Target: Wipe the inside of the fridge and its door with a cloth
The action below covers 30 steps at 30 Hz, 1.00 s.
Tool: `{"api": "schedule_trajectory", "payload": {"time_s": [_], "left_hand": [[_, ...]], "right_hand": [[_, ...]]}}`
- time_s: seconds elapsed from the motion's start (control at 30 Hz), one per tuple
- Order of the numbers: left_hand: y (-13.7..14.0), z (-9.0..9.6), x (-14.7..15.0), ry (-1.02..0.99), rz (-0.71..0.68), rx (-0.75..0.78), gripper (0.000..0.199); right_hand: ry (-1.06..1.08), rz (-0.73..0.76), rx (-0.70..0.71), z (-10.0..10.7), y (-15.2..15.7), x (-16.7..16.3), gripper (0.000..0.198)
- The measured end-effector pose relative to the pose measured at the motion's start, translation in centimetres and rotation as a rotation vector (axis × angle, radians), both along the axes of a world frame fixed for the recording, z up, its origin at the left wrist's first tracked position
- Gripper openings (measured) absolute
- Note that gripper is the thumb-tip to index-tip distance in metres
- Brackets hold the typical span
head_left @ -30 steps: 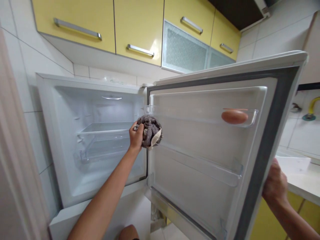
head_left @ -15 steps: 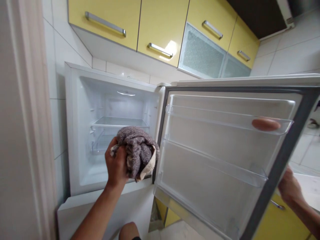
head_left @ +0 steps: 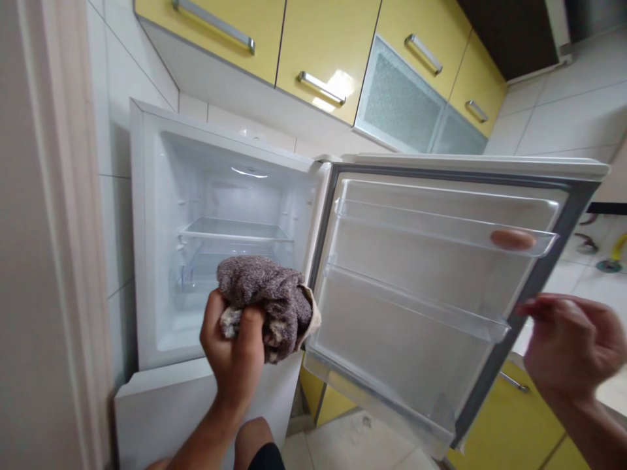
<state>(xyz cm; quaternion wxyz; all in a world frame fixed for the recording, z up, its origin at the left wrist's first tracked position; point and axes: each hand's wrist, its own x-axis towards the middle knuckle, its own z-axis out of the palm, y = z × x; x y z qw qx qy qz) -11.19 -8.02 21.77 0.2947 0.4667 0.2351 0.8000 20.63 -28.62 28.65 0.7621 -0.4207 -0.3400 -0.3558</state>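
My left hand [head_left: 232,349] is closed around a bunched grey-brown cloth [head_left: 264,287] with a pale edge hanging at its right. The cloth is held up before the open fridge [head_left: 151,352], covering part of the lower interior. My right hand [head_left: 573,343], slightly blurred, is at the outer edge of the open fridge door [head_left: 411,307]. Its fingers are loosely bent with nothing visible in them; the fingertips overlap the door edge in view, and I cannot tell whether they touch it. A brown egg [head_left: 513,239] lies in the upper clear door shelf [head_left: 431,230].
Inside the fridge is a glass shelf [head_left: 235,230]. Yellow wall cabinets [head_left: 328,39] hang above, and a yellow base cabinet [head_left: 509,418] stands behind the door. A pale door frame [head_left: 73,261] rises at the left. My knee [head_left: 252,444] is below the cloth.
My right hand has come off its grip behind the door edge and moved nearer to me. The door has swung slightly farther away. My left hand has turned the cloth and lowered a little.
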Motion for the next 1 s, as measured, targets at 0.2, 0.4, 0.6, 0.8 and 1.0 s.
{"api": "schedule_trajectory", "payload": {"time_s": [0.2, 0.4, 0.6, 0.8, 1.0], "left_hand": [[-3.3, -1.0, 2.4, 0.02, -0.117, 0.1, 0.009], [-4.3, -3.7, 5.0, 0.036, -0.291, 0.132, 0.034], [-2.7, -3.6, 5.5, 0.163, -0.682, 0.157, 0.055], [-3.4, -3.0, 6.1, 0.271, -0.602, 0.182, 0.06], [-3.7, -2.2, 7.6, 0.308, -0.461, 0.273, 0.055]], "right_hand": [[-0.391, 0.681, -0.824, -2.3, 3.2, -8.5, 0.058], [-0.297, 1.108, -1.16, -3.1, 8.1, -12.0, 0.142], [-0.328, 1.035, -0.978, -3.5, 10.8, -12.4, 0.109], [-0.517, 0.67, -0.735, -2.7, 10.3, -11.8, 0.069], [-0.645, 0.207, -0.527, 0.9, 5.7, -8.6, 0.059]]}}
